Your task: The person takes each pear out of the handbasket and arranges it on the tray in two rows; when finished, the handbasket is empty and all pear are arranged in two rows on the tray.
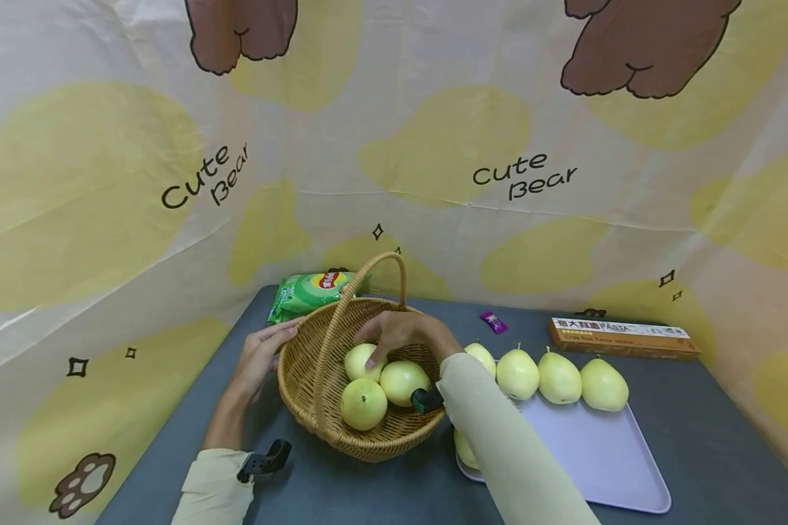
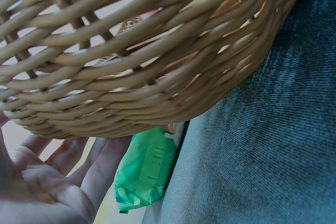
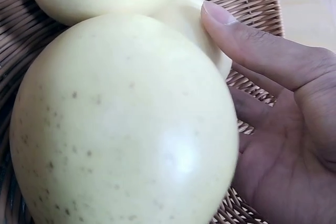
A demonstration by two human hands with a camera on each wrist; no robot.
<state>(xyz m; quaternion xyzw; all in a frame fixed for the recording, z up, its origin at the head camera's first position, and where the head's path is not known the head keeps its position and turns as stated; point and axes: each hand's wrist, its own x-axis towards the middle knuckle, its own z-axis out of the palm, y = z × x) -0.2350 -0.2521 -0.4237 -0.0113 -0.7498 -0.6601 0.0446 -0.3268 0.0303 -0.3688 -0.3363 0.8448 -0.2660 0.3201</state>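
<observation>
A wicker basket [image 1: 302, 394] with an arched handle holds three pale yellow-green pears. Inside it, my right hand [image 1: 403, 332] grips the rearmost pear [image 1: 357, 362], its thumb on the near side and its fingers behind. The other two, a front pear [image 1: 364, 405] and a right-hand pear [image 1: 404, 383], lie against it. At the basket's left rim, my left hand [image 1: 259, 357] touches the wicker with fairly straight fingers. The left wrist view shows that palm [image 2: 50, 187] beside the woven wall [image 2: 157, 87], which hides the fingertips.
Several pears [image 1: 560, 378] line the back and left of a lilac tray [image 1: 597, 456], partly covered by my right sleeve. A green snack packet [image 1: 308, 293] lies behind the basket. Farther right are a purple wrapped sweet [image 1: 494, 322] and a pasta box [image 1: 624, 339]. A printed curtain [image 1: 433, 240] stands behind.
</observation>
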